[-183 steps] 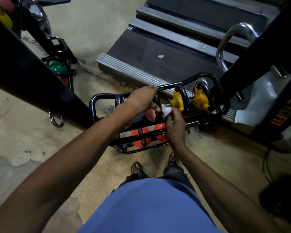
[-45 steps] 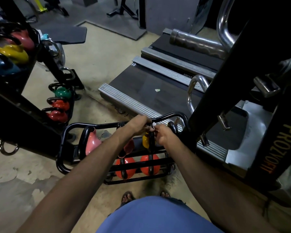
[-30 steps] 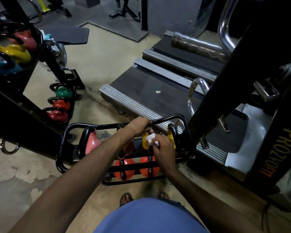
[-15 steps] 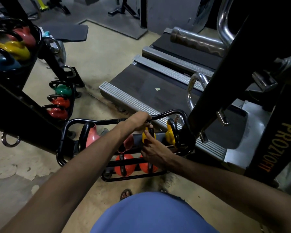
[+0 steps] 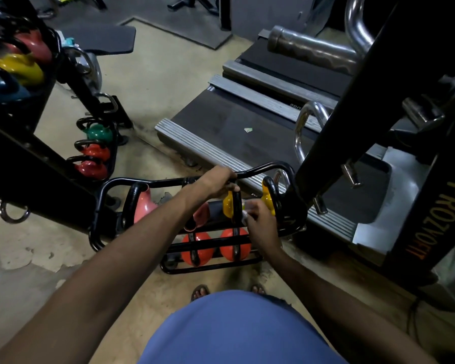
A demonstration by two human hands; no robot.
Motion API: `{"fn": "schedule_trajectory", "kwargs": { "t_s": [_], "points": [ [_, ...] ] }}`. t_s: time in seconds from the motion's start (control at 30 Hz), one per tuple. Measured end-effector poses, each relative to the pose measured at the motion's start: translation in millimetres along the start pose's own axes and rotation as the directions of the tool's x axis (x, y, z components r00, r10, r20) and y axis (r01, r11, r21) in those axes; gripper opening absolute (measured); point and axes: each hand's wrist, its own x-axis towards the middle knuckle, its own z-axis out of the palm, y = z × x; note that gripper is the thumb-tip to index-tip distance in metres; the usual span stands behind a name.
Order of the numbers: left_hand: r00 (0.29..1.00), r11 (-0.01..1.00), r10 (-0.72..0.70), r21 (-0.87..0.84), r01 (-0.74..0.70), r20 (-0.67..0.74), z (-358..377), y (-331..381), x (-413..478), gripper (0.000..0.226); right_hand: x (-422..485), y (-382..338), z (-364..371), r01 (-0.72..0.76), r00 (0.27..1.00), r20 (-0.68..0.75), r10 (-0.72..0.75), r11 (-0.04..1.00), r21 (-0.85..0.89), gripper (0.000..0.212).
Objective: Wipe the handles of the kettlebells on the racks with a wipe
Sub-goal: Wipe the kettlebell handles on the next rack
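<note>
A low black rack (image 5: 108,187) stands on the floor in front of me with pink, yellow and orange kettlebells in it. My left hand (image 5: 217,179) grips the rack's top rail. My right hand (image 5: 260,219) holds a white wipe (image 5: 246,208), blurred by motion, between the two yellow kettlebells. The left yellow kettlebell (image 5: 227,204) has a black handle just left of the wipe. The right yellow kettlebell (image 5: 267,197) sits against the rack's end. Two orange kettlebells (image 5: 231,248) rest on the lower tier.
A second rack (image 5: 95,148) at the left holds green and red kettlebells. A tall black machine post (image 5: 352,95) rises close on the right. Treadmill decks (image 5: 247,119) lie behind the rack. My sandalled feet (image 5: 200,291) stand on bare concrete.
My right hand has risen from the lower part of the rack to between the yellow kettlebells, with the wipe showing again. My left hand stays on the top rail.
</note>
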Motion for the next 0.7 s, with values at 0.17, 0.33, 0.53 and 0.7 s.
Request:
{"fn": "schedule_trajectory", "kwargs": {
  "t_s": [0.17, 0.33, 0.53, 0.7],
  "points": [
    [1.000, 0.999, 0.018, -0.032, -0.018, -0.002, -0.1, 0.5, -1.8, 0.024, 27.5, -12.1, 11.1, -0.327, 0.939, 0.204, 0.276, 0.901, 0.286, 0.034],
    [0.998, 0.989, -0.054, -0.140, 0.055, 0.013, -0.1, -0.7, 1.7, 0.018, 48.5, -18.4, 5.3, -0.430, 0.897, 0.286, 0.338, 0.821, 0.376, 0.029],
    [0.998, 0.986, -0.057, -0.159, 0.054, -0.017, 4.7, -3.9, -0.8, 0.021, 47.5, -15.0, 7.5, -0.535, 0.845, 0.310, 0.437, 0.660, 0.528, 0.018],
    [0.998, 0.996, -0.045, -0.074, 0.048, 0.035, -1.3, -3.6, -7.7, 0.029, 46.9, -16.7, 9.9, -0.598, 0.787, 0.305, 0.536, 0.542, 0.591, 0.010]
  ]
}}
